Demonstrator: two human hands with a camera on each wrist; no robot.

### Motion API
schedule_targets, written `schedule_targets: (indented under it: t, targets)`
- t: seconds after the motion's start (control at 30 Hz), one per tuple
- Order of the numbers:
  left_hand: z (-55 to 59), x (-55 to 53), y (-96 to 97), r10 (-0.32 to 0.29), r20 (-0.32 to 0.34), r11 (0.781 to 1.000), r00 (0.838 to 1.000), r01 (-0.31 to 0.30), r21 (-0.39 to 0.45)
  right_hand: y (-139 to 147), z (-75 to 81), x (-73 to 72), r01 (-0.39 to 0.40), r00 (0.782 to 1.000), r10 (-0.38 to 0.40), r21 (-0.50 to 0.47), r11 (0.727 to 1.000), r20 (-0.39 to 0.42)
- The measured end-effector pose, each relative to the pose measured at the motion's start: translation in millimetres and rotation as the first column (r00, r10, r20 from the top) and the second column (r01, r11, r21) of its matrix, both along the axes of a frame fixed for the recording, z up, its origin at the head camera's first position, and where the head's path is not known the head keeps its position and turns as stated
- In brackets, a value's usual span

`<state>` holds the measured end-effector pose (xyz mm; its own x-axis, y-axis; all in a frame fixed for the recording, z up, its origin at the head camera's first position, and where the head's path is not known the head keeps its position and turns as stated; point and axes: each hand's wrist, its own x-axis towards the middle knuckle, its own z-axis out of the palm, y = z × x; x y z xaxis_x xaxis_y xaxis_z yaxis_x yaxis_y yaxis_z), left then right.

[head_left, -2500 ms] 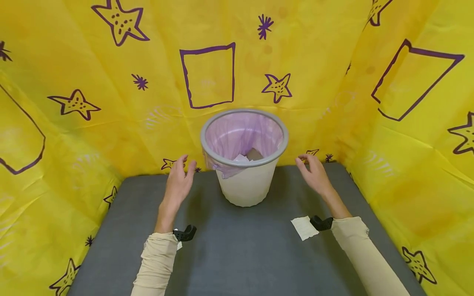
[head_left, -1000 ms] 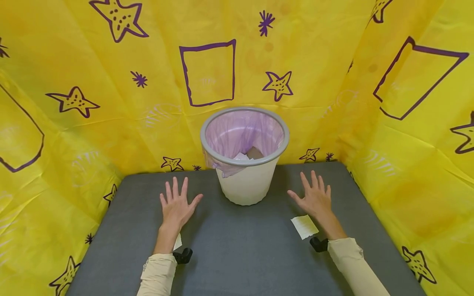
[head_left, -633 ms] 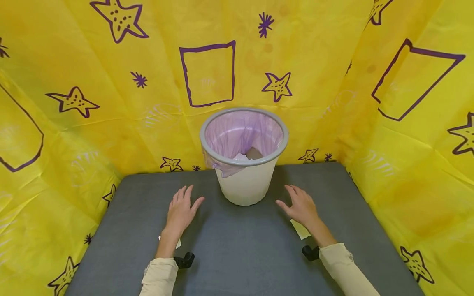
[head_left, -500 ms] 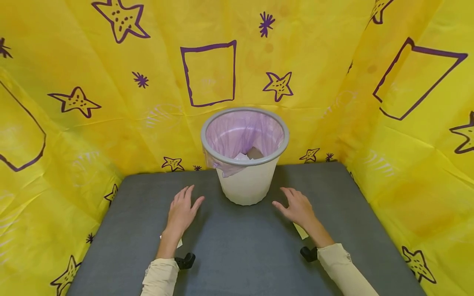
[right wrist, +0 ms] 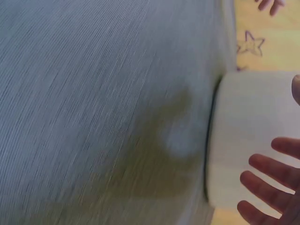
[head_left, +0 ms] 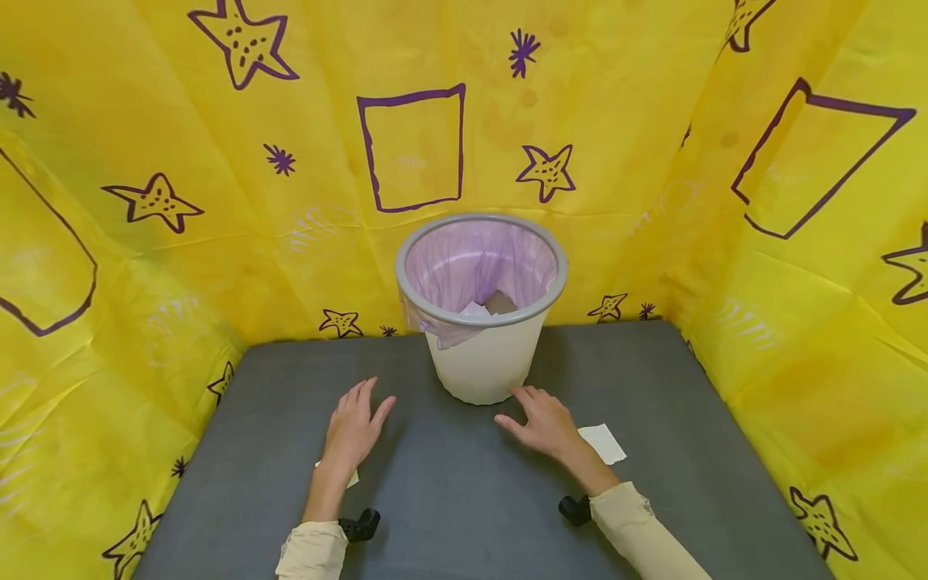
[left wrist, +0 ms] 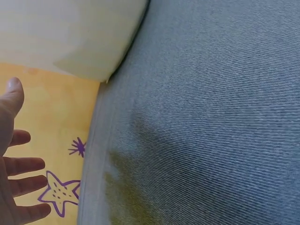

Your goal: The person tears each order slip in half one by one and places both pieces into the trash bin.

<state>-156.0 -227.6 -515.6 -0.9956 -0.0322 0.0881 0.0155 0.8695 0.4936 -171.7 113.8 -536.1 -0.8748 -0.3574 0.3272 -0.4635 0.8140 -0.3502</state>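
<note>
A white wastebasket with a grey rim and a purple liner bag stands upright at the back of the grey table. White paper and a brownish piece lie inside it. My right hand, fingers spread and relaxed, hovers just in front of the basket and holds nothing. Left of the basket, my left hand hangs over the table with loose fingers and nothing in them. A white paper scrap lies by my right wrist. Another paper piece is mostly hidden under my left wrist.
Yellow cloth walls with purple drawings enclose the table at the back and both sides. The basket stands close to the back wall. A black wrist camera sits on my left wrist and another on my right.
Both hands have come back from beside the basket's rim, with fingers spread and then relaxed. My right hand has moved left to the basket's front, uncovering the right paper scrap.
</note>
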Motion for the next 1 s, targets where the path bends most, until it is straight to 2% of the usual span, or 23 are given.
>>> schedule_targets:
  t: [0.23, 0.43, 0.7, 1.0]
  targets:
    - [-4.1, 2.9, -3.8, 0.011, 0.005, 1.0, 1.0, -0.012, 0.019, -30, 6.3, 3.9, -0.078, 0.997, 0.078, -0.007, 0.997, 0.004]
    - [-7.9, 8.2, -9.4, 0.028, 0.011, 0.999, 1.0, -0.028, 0.031, -62, 8.6, 3.8, -0.147, 0.987, 0.147, 0.0, 0.989, 0.058]
    - [-23.2, 20.1, -19.2, 0.09, 0.04, 0.995, 0.995, -0.091, 0.026, -107, 3.5, 1.5, -0.185, 0.972, 0.172, 0.066, 0.981, 0.157]
    - [-23.6, 25.8, -28.5, 0.107, 0.059, 0.993, 0.993, -0.109, 0.034, -142, 5.3, -2.1, -0.231, 0.962, 0.21, 0.108, 0.967, 0.173]
